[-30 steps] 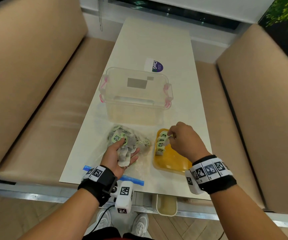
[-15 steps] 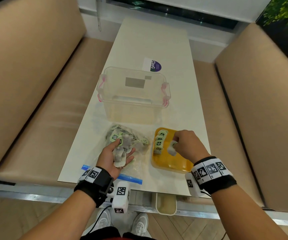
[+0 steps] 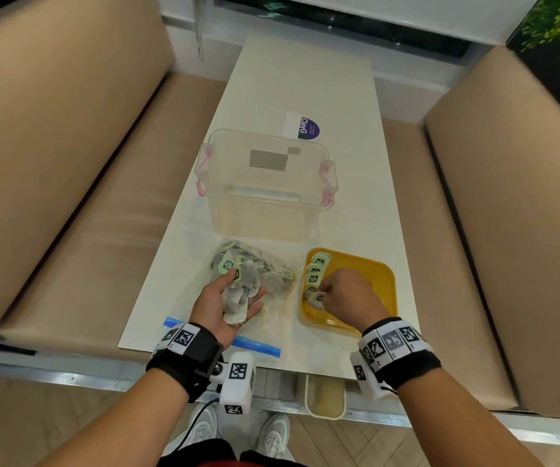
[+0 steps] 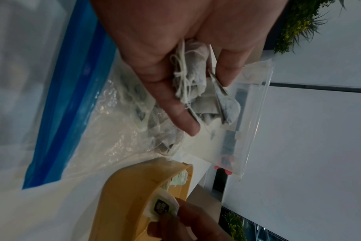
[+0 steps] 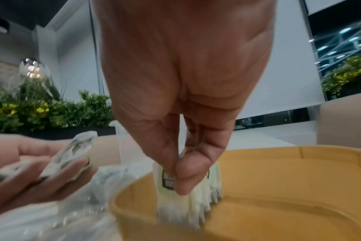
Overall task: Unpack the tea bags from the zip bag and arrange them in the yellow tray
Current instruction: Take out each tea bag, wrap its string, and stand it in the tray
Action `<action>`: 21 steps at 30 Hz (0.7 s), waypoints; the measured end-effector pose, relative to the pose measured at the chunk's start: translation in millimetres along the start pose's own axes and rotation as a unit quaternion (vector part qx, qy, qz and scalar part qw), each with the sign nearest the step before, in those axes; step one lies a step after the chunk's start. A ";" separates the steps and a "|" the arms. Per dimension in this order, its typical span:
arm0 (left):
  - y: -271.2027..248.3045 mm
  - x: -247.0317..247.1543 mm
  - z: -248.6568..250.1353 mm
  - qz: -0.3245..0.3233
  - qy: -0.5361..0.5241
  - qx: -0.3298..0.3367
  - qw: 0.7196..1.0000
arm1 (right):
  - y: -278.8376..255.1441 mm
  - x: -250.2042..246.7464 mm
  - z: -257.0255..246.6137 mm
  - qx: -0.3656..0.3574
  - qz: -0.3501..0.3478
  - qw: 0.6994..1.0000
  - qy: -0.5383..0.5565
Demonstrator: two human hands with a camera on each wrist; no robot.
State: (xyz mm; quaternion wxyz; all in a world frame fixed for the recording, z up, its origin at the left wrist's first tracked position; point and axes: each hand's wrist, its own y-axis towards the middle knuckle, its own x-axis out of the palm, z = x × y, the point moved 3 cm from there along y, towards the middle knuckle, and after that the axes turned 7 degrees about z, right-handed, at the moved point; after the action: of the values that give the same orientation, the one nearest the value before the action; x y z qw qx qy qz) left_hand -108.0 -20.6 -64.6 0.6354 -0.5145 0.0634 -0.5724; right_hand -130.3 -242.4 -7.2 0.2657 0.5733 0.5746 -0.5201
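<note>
The clear zip bag (image 3: 265, 318) with a blue seal lies flat near the table's front edge, with a heap of tea bags (image 3: 255, 264) on it. My left hand (image 3: 228, 298) lies palm up over the bag and cups a bunch of tea bags (image 4: 196, 84) in its curled fingers. The yellow tray (image 3: 373, 274) sits to the right, with a row of tea bags (image 3: 315, 274) standing along its left side. My right hand (image 3: 326, 294) pinches one tea bag (image 5: 169, 179) by its top and holds it upright at the near end of that row.
A clear plastic box (image 3: 265, 183) with pink latches stands behind the bag and tray. A white card with a purple logo (image 3: 302, 126) lies further back. Tan bench seats flank the narrow white table (image 3: 305, 79). A small bin (image 3: 326, 396) hangs below the front edge.
My right hand has come down from the far end of the row to its near end, carrying a tea bag into the tray. The left hand has stayed over the zip bag.
</note>
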 end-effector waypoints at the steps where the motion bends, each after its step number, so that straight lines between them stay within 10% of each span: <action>1: -0.6 0.6 0.2 -0.002 0.000 -0.001 1.000 | 1.2 3.9 0.1 -0.001 0.002 1.000 -0.001; 21: 6.8 -7.7 -6.0 -0.004 -0.012 -0.011 1.000 | 10.8 34.5 1.6 -0.054 0.055 0.996 -0.039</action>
State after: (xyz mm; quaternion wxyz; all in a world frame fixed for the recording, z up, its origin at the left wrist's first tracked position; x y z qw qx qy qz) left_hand -110.1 -19.3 -76.2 0.6279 -0.5287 0.0595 -0.5681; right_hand -127.6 -232.7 -41.9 0.3469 0.5684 0.5582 -0.4950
